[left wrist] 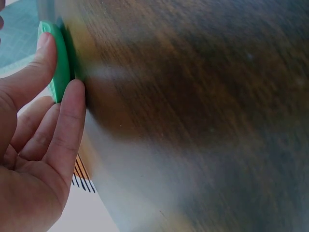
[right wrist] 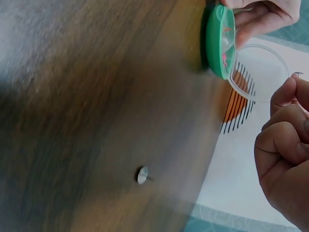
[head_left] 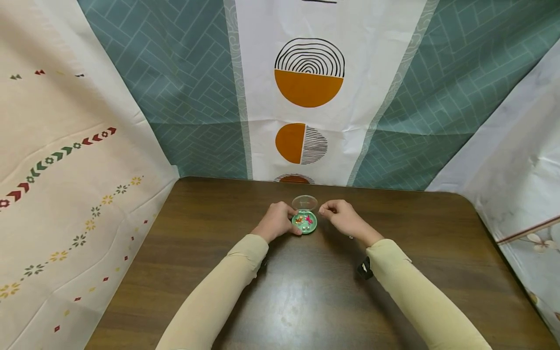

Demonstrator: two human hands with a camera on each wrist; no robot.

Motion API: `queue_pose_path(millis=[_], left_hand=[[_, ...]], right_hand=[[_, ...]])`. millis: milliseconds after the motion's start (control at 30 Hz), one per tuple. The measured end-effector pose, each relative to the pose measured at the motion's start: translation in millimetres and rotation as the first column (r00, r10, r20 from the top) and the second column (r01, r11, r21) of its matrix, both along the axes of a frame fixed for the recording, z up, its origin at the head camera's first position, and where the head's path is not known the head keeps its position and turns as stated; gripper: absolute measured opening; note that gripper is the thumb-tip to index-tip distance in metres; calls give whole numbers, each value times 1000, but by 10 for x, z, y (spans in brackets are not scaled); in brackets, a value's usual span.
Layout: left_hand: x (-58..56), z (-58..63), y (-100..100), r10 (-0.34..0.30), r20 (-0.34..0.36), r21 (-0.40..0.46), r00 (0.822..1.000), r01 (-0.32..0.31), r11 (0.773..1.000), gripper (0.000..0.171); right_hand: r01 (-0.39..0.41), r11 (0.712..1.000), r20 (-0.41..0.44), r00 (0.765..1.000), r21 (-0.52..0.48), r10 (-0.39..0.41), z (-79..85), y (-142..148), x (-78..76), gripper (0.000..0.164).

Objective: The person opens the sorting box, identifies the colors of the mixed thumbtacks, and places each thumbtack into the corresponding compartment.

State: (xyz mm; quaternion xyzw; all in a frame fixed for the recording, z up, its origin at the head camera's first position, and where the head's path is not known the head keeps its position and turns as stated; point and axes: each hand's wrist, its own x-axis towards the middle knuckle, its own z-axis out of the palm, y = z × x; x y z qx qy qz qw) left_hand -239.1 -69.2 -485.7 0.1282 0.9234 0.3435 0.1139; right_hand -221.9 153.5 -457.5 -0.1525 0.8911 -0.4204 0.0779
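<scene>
My left hand (head_left: 274, 221) grips the left side of a small round green case (head_left: 306, 233), thumb and fingers at its rim. The case's clear lid (head_left: 305, 202) stands raised at the back. Inside lie pink pieces (head_left: 308, 219), orange-gold pieces (head_left: 299, 220) and silver tacks (head_left: 305, 228). Just right of the case, my right hand (head_left: 345, 218) pinches a small thumbtack (right wrist: 299, 73) between thumb and forefinger, its thin metal head showing at the fingertips. A silver thumbtack (right wrist: 143, 175) lies on the table below that hand, its pin pointing sideways.
The brown wooden table (head_left: 210, 214) reaches back to a hanging patterned cloth (head_left: 306, 146). More cloth hangs along the left and right sides. A dark wrist strap (head_left: 365, 268) shows at the right sleeve.
</scene>
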Motion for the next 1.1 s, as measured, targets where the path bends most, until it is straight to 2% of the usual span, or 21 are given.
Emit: queue_pose_path(millis=[200, 433, 667, 800, 1100], left_hand=[[-11, 5, -1, -12, -11, -3, 1000, 12, 1000, 65], [-10, 29, -3, -23, -22, -7, 999, 23, 1000, 63], [-7, 35, -2, -34, -43, -25, 999, 32, 999, 61], [-12, 24, -5, -42, -49, -18, 998, 41, 999, 59], [-12, -11, -15, -50, -53, -6, 997, 50, 999, 58]], right_hand=[[-23, 1000, 11, 1000, 15, 23, -63, -90, -37, 24], [-53, 995, 0, 999, 85, 53, -133, -243, -43, 20], [-81, 971, -75, 992, 226, 100, -194, -386, -38, 13], [-88, 955, -77, 990, 284, 114, -223, -446, -39, 14], [-100, 942, -91, 987, 320, 136, -268, -488, -42, 13]])
